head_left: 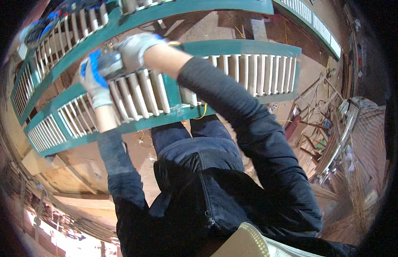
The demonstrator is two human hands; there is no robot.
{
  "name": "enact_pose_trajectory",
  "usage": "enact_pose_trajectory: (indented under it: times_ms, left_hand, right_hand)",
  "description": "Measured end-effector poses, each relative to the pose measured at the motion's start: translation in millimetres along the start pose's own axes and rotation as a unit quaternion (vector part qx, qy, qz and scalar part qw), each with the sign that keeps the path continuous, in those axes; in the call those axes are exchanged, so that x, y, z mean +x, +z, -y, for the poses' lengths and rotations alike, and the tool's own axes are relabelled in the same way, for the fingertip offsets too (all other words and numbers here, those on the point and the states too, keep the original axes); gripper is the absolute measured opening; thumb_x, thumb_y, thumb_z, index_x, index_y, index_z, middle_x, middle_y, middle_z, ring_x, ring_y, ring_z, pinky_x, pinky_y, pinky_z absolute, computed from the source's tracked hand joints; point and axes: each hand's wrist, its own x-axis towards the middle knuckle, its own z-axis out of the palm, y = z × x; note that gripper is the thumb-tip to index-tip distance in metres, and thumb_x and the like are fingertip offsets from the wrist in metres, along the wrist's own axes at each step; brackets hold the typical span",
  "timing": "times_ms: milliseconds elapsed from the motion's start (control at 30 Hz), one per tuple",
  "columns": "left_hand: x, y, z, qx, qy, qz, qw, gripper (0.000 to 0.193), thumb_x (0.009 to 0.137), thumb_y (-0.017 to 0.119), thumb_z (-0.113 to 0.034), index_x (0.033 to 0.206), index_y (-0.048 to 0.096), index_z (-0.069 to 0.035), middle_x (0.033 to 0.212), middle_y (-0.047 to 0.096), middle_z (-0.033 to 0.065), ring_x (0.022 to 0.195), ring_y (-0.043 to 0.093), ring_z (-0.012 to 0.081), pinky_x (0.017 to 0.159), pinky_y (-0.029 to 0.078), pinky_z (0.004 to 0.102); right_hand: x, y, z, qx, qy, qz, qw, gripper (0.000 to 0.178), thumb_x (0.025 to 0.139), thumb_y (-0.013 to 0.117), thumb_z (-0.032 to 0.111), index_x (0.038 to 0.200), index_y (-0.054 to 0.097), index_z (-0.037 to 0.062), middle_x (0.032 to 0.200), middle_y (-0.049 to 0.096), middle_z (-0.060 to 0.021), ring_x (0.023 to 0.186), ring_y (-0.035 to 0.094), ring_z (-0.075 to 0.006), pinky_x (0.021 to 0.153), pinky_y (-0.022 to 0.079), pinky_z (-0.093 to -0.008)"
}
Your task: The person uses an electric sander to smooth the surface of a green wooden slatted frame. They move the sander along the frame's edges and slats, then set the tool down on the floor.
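Note:
Both my hands, in grey gloves with blue on the left one, are closed round a dark, rounded power tool (110, 64). It looks like a hand sander, though its lower face is hidden. My left hand (94, 81) wraps its left side. From the other side, my right hand (138, 50) grips it. The tool is over the far edge of a green slatted panel (176, 91) with pale upright slats, raised off the floor in front of my legs. My right forearm crosses above the panel and covers part of its slats.
A second green slatted panel (164, 16) lies beyond mine. At the far left, another person's gloved hand (34, 32) is on a dark tool there. A third panel (312, 25) is at the far right. Wooden frames and sticks (321, 128) are piled on the right.

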Motion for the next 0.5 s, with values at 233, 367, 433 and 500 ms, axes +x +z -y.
enact_pose_trajectory:
  times_ms: [233,367,433,500]
  left_hand:
    - [-40,83,9,0.041,0.05,-0.016,0.998,0.012,0.086,0.067,-0.015,0.092,0.069,-0.005,0.092,0.069,0.0062,0.086,0.063,0.0144,0.082,0.05,0.0299]
    - [-94,189,-9,0.11,0.0,0.037,0.993,0.023,0.085,0.07,-0.026,0.093,0.068,-0.004,0.091,0.067,0.0061,0.083,0.06,0.0146,0.081,0.047,0.0311]
    - [-116,242,-10,0.047,0.054,0.019,0.997,0.026,0.079,0.07,-0.031,0.081,0.068,-0.005,0.075,0.068,0.0078,0.071,0.063,0.0183,0.071,0.049,0.0348]
    - [-127,284,-3,0.018,0.039,0.07,0.997,0.028,0.074,0.071,-0.032,0.07,0.065,-0.004,0.064,0.064,0.012,0.059,0.062,0.0231,0.063,0.049,0.0372]
  right_hand:
    - [-50,-5,-79,0.042,-0.017,-0.015,0.999,0.064,0.069,0.071,0.018,0.131,0.055,0.0197,0.113,0.067,-0.0141,0.102,0.065,-0.0298,0.089,0.052,-0.04]
    - [-120,-32,-149,0.035,0.038,-0.013,0.999,0.062,0.069,0.065,0.006,0.129,0.055,0.0165,0.097,0.07,-0.0164,0.09,0.069,-0.0272,0.076,0.055,-0.0409]
    - [-143,-23,-205,-0.03,0.155,0.039,0.987,0.068,0.071,0.076,0.017,0.133,0.05,0.009,0.097,0.069,-0.0171,0.09,0.067,-0.0272,0.081,0.053,-0.0373]
    - [-180,-20,-234,-0.038,0.109,-0.066,0.991,0.059,0.069,0.072,0.012,0.126,0.056,0.0067,0.102,0.069,-0.0161,0.093,0.067,-0.0288,0.081,0.054,-0.0376]
